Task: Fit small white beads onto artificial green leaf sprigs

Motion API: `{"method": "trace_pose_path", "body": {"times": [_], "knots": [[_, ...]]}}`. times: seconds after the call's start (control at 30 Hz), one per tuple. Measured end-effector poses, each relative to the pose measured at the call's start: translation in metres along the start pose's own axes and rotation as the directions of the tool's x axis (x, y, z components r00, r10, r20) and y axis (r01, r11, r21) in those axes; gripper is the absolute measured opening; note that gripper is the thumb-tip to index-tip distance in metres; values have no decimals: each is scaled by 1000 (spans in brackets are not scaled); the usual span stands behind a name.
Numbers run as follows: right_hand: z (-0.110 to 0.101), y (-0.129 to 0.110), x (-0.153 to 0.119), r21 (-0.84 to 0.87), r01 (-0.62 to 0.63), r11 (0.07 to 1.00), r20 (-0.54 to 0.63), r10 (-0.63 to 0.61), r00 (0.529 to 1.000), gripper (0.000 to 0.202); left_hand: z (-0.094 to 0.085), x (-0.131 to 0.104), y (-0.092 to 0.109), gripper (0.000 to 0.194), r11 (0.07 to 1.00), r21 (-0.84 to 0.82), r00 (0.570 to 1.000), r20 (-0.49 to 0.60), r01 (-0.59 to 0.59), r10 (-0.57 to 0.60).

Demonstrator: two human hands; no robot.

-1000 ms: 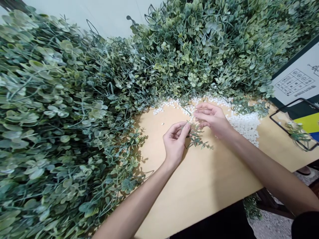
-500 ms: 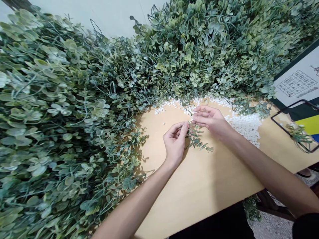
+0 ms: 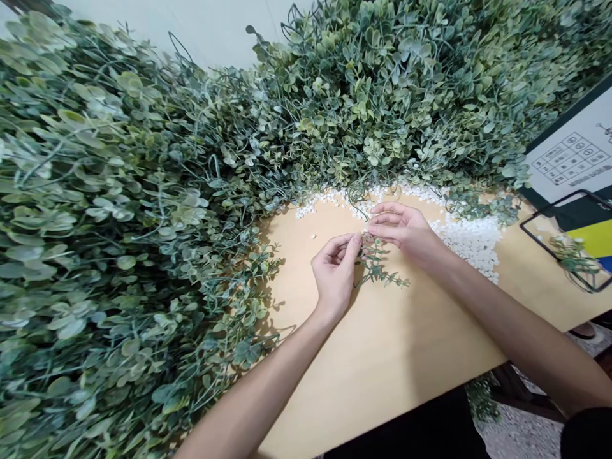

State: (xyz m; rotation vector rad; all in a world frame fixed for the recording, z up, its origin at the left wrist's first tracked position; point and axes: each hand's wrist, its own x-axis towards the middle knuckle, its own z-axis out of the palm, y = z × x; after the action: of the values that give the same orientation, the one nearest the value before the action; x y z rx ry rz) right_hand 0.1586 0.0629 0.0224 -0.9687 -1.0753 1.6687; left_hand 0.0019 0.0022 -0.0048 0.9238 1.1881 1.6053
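Note:
Between my hands, low over the tabletop, is a small leafy sprig of artificial greenery (image 3: 380,271). My left hand (image 3: 335,268) pinches it near its upper end, thumb against the forefinger, and its leaves hang out to the right. My right hand (image 3: 400,228) is close by on the upper right, its fingers stretched to the left and slightly apart. Its thumb and forefinger tips come close to the sprig's top; whether they grip it or a small piece is too fine to make out. Small white plastic pieces (image 3: 471,245) lie scattered behind and beside my right hand.
Big heaps of artificial foliage (image 3: 109,236) line the left and back of the wooden table (image 3: 344,376). At the right stand a printed sheet on a dark board (image 3: 571,156) and a black wire frame (image 3: 530,226). One white piece (image 3: 313,236) lies alone.
Almost nothing differs. My right hand's fingertips have shifted very slightly left toward the sprig, while my left hand keeps its pinch.

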Motion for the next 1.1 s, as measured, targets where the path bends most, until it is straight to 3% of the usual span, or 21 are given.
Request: {"method": "trace_pose_path", "body": {"times": [0.47,1.1], "knots": [[-1,1,0,-7,19,1000,10,-19,1000,46,1,0,1,27,1000,-6,1000,0,-1,1],[1,2,-3,-154,127,980,69,-118,991,44,-3,1,-2,27,1000,-8,1000,23,13,-13]]}}
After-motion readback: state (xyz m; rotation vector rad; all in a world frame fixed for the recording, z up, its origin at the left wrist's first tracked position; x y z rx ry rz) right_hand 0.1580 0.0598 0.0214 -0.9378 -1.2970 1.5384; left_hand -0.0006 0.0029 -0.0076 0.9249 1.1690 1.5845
